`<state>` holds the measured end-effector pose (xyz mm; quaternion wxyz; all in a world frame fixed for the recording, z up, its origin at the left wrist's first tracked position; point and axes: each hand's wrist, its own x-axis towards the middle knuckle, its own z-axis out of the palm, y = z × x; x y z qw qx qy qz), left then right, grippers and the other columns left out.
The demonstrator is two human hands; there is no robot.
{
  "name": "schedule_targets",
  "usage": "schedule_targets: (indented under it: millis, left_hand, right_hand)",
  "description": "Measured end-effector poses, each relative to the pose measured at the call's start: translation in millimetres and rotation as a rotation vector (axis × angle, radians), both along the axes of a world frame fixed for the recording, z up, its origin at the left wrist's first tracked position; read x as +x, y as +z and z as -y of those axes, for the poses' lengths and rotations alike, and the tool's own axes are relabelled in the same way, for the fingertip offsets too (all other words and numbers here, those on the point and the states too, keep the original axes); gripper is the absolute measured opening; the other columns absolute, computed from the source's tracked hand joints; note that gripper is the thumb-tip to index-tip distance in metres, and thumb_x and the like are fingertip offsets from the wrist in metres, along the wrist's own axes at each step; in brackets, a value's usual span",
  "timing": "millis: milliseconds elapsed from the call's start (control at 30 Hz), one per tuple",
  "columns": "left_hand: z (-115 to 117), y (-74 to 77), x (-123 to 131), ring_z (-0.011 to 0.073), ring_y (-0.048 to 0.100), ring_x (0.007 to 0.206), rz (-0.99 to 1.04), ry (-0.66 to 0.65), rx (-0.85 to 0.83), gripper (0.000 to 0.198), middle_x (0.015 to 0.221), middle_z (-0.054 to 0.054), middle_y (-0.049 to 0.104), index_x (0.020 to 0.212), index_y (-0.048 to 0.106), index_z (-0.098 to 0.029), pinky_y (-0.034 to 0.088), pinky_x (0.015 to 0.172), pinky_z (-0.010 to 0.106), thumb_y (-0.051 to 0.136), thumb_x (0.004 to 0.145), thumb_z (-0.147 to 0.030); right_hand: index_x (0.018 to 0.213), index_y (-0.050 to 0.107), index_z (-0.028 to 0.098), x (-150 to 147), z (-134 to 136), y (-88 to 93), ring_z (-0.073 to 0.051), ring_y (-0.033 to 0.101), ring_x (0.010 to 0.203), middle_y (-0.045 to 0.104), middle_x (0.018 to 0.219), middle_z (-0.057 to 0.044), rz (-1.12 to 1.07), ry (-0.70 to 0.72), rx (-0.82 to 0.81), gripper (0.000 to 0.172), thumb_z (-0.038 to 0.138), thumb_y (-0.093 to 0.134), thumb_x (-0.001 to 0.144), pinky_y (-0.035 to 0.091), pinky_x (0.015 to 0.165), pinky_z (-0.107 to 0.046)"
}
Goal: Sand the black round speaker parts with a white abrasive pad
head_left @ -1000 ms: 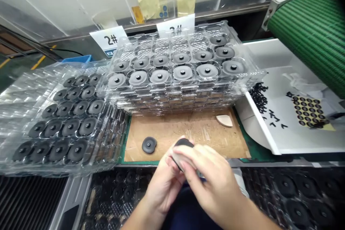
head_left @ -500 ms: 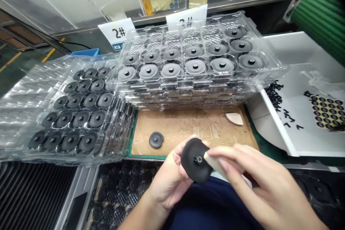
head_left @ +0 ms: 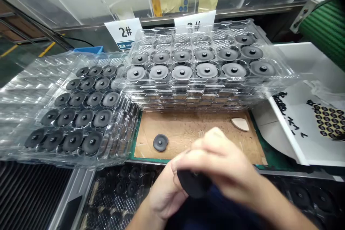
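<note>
A dark, round, shallow disc [head_left: 192, 183] with a small hub at its centre is held in my left hand [head_left: 167, 190], fingers closed on its left edge. My right hand [head_left: 223, 165] lies curled over the disc's top and right side, blurred by motion. Whatever its bent fingers hold is hidden. A second black disc [head_left: 160, 142] lies hub up on the brown board [head_left: 183, 129], beyond my left hand. Farther right on that board rests a pale wedge-shaped piece [head_left: 240, 124].
Behind the board stands a stack of clear plastic trays [head_left: 196, 88] with several discs. Another tray stack [head_left: 115, 140] is on the left. At the right, a white bin [head_left: 320, 151] holds small black parts and a sheet of round stickers [head_left: 330, 120].
My right hand has moved up and left over the held disc. The pale wedge-shaped piece earlier between its fingers is out of sight. The disc now tips more downward.
</note>
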<state>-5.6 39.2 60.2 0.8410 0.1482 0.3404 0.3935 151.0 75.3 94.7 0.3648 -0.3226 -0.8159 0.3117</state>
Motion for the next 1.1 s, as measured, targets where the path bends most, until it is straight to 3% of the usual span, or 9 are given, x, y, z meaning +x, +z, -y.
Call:
schedule_targets:
  millis: [167,267,367,467,600,733,833,967,1100]
  left_hand:
    - [7,-12.8,-16,0.0228,0.065,0.100,0.305,0.113,-0.044,0.045,0.113,0.004,0.069,0.108,0.067,-0.024,0.049,0.087,0.028,0.075,0.066,-0.037]
    - [10,-22.5,-26,0.0264,0.062,0.108,0.368,0.156,-0.057,0.046,0.116,0.005,0.068,0.111,0.066,-0.024,0.046,0.095,0.033,0.072,0.068,-0.039]
    - [11,-26.4,-33,0.0284,0.060,0.110,0.425,0.142,-0.061,0.043,0.117,0.006,0.067,0.111,0.066,-0.023,0.047,0.094,0.034,0.069,0.072,-0.041]
    - [11,-24.3,-38,0.0287,0.063,0.106,0.448,0.121,-0.036,0.042,0.117,0.004,0.067,0.114,0.063,-0.027,0.051,0.088,0.038,0.062,0.076,-0.045]
    - [11,-23.9,-40,0.0275,0.065,0.102,0.258,0.170,0.109,0.047,0.122,0.002,0.062,0.129,0.045,-0.039,0.050,0.087,0.043,0.050,0.083,-0.049]
    - [9,-33.1,-39,0.0231,0.055,0.112,-0.480,0.247,0.588,0.083,0.126,0.006,0.054,0.141,0.013,-0.038,0.038,0.101,0.041,0.066,0.078,-0.029]
    - [8,-37.6,-40,0.0238,0.050,0.117,-0.935,0.175,0.928,0.104,0.124,0.009,0.052,0.141,-0.003,-0.036,0.034,0.103,0.043,0.070,0.071,-0.010]
    - [6,-35.7,-41,0.0233,0.055,0.111,-1.039,0.109,1.075,0.108,0.121,0.010,0.054,0.140,-0.005,-0.035,0.039,0.097,0.038,0.072,0.069,-0.010]
    - [7,-34.9,-41,0.0222,0.054,0.112,-1.006,0.046,0.996,0.109,0.120,0.008,0.055,0.141,-0.003,-0.035,0.034,0.100,0.036,0.075,0.068,-0.016]
  right_hand:
    - [0.098,0.068,0.026,8,-28,-72.3,-0.016,0.062,0.082,0.069,0.092,-0.001,0.096,-0.225,-0.450,0.020,0.024,0.051,0.088,0.046,0.073,-0.028]
    - [0.082,0.072,0.025,-1,-26,-127.6,-0.018,0.063,0.078,0.067,0.083,-0.002,0.135,-0.211,-0.479,0.017,0.022,0.056,0.079,0.050,0.071,-0.030]
    - [0.094,0.070,0.021,-10,-16,-155.4,-0.021,0.059,0.087,0.060,0.098,-0.008,0.101,-0.413,-0.436,0.025,0.023,0.048,0.082,0.048,0.075,-0.036]
    - [0.105,0.065,0.020,-11,-13,-145.0,-0.018,0.054,0.071,0.055,0.101,-0.009,0.044,-0.560,-0.401,0.030,0.026,0.043,0.085,0.047,0.066,-0.034]
    - [0.097,0.066,0.023,-11,-11,-113.5,-0.012,0.046,0.058,0.056,0.103,-0.007,-0.038,-0.573,-0.384,0.023,0.028,0.047,0.085,0.044,0.060,-0.029]
    - [0.098,0.065,0.020,-20,2,-107.6,-0.013,0.050,0.067,0.054,0.107,-0.008,-0.110,-0.607,-0.419,0.023,0.030,0.048,0.086,0.045,0.064,-0.029]
    - [0.096,0.065,0.019,-25,15,-108.7,-0.012,0.051,0.064,0.060,0.095,-0.006,-0.142,-0.550,-0.517,0.020,0.030,0.053,0.085,0.047,0.062,-0.027]
    - [0.098,0.063,0.021,-21,27,-91.3,-0.013,0.057,0.070,0.063,0.086,-0.003,-0.225,-0.522,-0.594,0.018,0.031,0.055,0.086,0.049,0.064,-0.024]
    - [0.097,0.065,0.022,-14,26,-60.3,-0.012,0.059,0.072,0.064,0.084,-0.001,-0.300,-0.366,-0.722,0.017,0.031,0.061,0.083,0.049,0.066,-0.023]
